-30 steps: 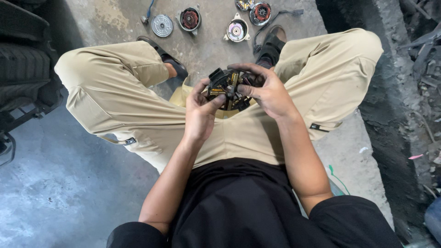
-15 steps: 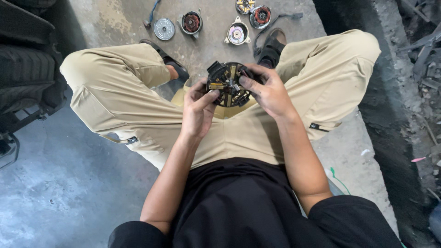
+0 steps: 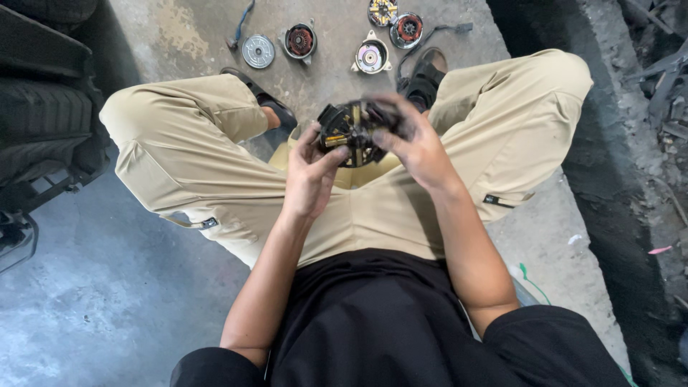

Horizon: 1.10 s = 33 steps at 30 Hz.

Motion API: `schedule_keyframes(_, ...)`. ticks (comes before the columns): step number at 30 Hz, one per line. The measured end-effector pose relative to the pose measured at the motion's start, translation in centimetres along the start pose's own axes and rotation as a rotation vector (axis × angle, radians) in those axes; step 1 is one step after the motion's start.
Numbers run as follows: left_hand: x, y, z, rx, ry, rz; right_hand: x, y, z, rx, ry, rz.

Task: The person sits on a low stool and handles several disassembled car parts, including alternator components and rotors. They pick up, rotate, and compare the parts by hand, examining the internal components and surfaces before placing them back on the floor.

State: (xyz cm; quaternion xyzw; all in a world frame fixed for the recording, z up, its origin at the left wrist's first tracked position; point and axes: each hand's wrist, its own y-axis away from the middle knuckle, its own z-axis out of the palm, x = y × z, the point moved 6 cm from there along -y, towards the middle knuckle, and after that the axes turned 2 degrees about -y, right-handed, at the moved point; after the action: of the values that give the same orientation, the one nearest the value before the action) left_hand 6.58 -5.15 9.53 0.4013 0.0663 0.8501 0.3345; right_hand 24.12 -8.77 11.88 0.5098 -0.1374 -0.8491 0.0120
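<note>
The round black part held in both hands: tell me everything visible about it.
The round black part is a dark, disc-like motor piece with brass or copper-coloured bits and an open centre; finer detail is blurred. It looks like metal and dark plastic. It is held above the lap, face tilted toward the camera. The left hand grips its lower left edge, the right hand its right side.

On the concrete floor [image 3: 179,29] ahead lie a round silver disc [image 3: 258,51], a copper-wound motor part [image 3: 299,40], a pale housing [image 3: 371,56] and black sandals [image 3: 426,75]
</note>
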Motion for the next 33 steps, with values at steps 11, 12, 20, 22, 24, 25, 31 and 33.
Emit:
schedule_keyframes(11,0.6,0.1,0.1,0.055,-0.304,0.098,-6.9,1.8,5.0,0.032,1.197,-0.637)
schedule_keyframes(12,0.4,0.2,0.2,0.047,-0.350,0.099,-6.7,1.8,4.9,0.044,1.208,-0.639)
schedule_keyframes(20,-1.2,-0.4,-1.0,0.082,0.079,0.013,-4.8,1.8,3.5,0.163,0.946,-0.448)
schedule_keyframes(22,-1.5,-0.6,-1.3,0.095,0.122,-0.014,-4.5,2.0,3.5,0.120,0.967,-0.436)
schedule_keyframes(24,-2.0,-0.6,-1.4,0.093,0.132,-0.039,-4.4,2.2,3.5,0.079,0.992,-0.437)
schedule_keyframes(25,-2.1,-0.6,-1.5,0.091,0.139,-0.035,-4.5,2.2,3.5,0.060,1.010,-0.446)
schedule_keyframes(31,-2.7,-0.6,-1.4,0.080,0.197,-0.042,-4.3,2.2,3.8,-0.017,1.165,-0.460)
schedule_keyframes(33,-2.7,-0.5,-1.1,0.059,0.208,-0.048,-4.2,2.4,3.9,-0.030,1.165,-0.447)
